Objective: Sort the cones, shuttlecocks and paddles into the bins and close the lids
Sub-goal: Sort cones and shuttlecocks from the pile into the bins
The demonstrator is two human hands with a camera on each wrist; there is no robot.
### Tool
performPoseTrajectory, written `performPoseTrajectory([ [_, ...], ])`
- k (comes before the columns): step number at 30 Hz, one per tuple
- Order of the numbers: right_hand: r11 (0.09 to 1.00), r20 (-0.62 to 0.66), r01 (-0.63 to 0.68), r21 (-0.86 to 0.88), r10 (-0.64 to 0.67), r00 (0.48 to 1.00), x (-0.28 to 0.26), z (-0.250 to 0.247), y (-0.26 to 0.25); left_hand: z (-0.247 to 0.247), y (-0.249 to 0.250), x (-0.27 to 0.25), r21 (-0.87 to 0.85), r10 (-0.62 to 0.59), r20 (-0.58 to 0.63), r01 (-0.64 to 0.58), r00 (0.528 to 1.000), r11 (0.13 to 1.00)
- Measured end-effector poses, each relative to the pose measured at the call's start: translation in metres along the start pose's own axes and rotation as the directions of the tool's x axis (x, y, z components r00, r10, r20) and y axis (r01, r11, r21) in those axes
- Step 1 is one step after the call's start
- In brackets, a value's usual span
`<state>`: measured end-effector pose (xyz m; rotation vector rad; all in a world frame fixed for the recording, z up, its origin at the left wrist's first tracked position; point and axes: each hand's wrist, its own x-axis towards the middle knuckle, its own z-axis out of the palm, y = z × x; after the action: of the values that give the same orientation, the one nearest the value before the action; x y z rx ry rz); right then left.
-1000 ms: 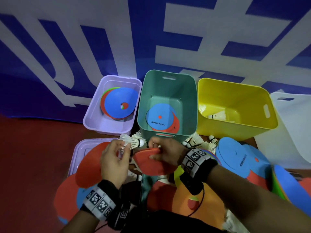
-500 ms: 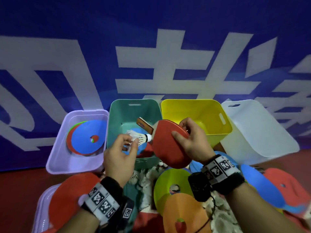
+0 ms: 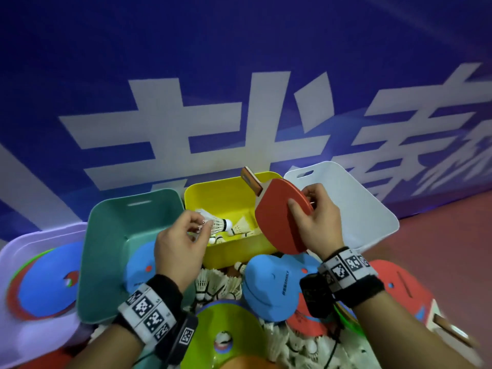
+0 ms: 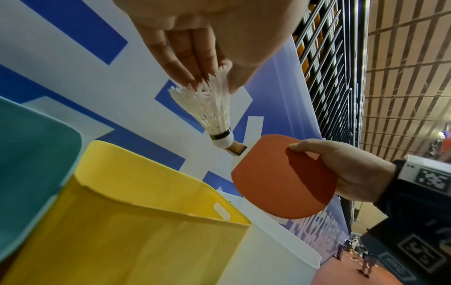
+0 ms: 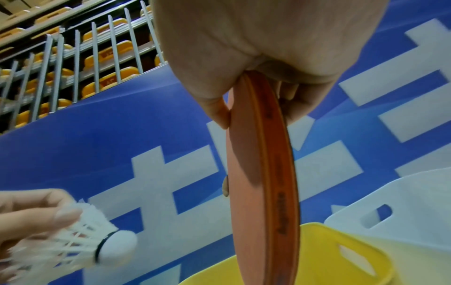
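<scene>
Shuttlecock [image 3: 218, 224], pinched by its feathers in our left grip [image 3: 179, 249], hangs over the yellow bin [image 3: 226, 190]; at three o'clock our right grip [image 3: 316, 219] clasps a red paddle [image 3: 277, 217].

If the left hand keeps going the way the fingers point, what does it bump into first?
Probably the yellow bin: the left hand pinches a shuttlecock over it, pointing in. Depth is unclear.

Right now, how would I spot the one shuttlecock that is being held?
Find the yellow bin in the middle of the row by the blue wall. Above its open top, the left hand pinches a white shuttlecock by its feathers; the others lie loose in the bin or on the floor.
</scene>
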<state>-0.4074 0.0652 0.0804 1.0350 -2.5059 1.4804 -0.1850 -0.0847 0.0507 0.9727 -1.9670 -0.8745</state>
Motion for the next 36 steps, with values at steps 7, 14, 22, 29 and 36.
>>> performPoseTrajectory([
  [7,0.988,-0.136,-0.134,-0.076,0.123,0.983,0.031,-0.04,0.053,0.043,0.024,0.013,0.017,0.031,0.114,-0.033,0.993,0.999],
  [14,0.953,-0.247,-0.276,-0.126,0.239,0.939,0.066,-0.06,0.091,0.075,0.02,0.031,0.085,-0.017,0.171,0.003,0.985,0.996],
  [22,0.707,0.127,-0.363,-0.606,0.537,0.834,0.129,-0.038,0.161,0.109,-0.01,0.06,0.272,-0.109,0.355,0.009,0.928,0.962],
  [29,0.562,0.412,-0.229,-0.795,0.776,0.478,0.148,-0.009,0.262,0.12,-0.028,0.093,0.399,-0.21,0.391,0.041,0.896,0.916],
  [36,0.644,0.31,-0.391,-0.657,0.704,0.638,0.147,-0.007,0.204,0.14,-0.046,0.116,0.498,-0.257,0.416,0.018,0.873,0.867],
])
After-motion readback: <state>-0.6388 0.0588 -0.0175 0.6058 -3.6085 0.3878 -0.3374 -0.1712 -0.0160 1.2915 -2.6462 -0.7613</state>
